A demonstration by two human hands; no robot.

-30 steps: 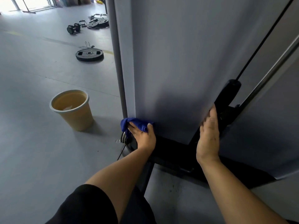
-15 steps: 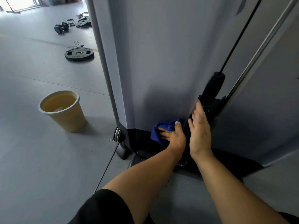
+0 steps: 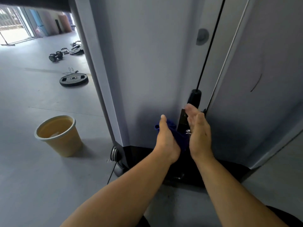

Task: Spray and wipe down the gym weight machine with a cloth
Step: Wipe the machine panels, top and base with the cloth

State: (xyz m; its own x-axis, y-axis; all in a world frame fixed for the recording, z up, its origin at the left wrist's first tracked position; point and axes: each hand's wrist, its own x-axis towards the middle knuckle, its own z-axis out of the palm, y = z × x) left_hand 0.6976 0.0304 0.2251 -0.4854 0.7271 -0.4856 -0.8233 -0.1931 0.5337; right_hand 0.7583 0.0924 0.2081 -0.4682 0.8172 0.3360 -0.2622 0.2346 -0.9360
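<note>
Our left hand (image 3: 167, 138) presses the blue cloth (image 3: 177, 135) against the grey machine panel (image 3: 147, 71), grip hidden; our right hand (image 3: 199, 131) hovers open-fingered beside it.

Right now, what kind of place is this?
Most likely a gym floor. A black round weight plate and black dumbbells lie on the grey floor, and close by stands a grey panelled cable weight machine with a black cable.
</note>
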